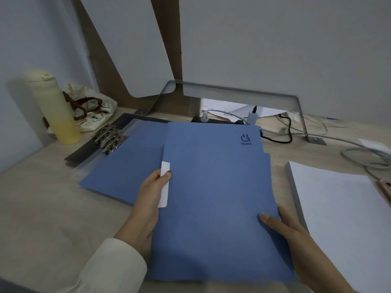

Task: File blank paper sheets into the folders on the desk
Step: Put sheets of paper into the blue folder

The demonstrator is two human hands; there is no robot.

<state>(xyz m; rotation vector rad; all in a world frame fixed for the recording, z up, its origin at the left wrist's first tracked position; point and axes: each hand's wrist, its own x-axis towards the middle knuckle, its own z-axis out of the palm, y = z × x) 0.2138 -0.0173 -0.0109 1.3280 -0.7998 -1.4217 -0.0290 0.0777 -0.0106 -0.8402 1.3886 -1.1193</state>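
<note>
Holding the blue folder by both long edges, your left hand pinches its left edge beside the white tab, thumb on the cover, and your right hand pinches the right edge likewise. The folder is closed over the table, its long axis running near to far. The blank paper stack lies just right of your right hand, the nearer one, so reach from there.

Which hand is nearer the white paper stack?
Right. The right hand holds the blue folder at its right edge, beside the paper stack; the left hand holds its left edge.
</note>
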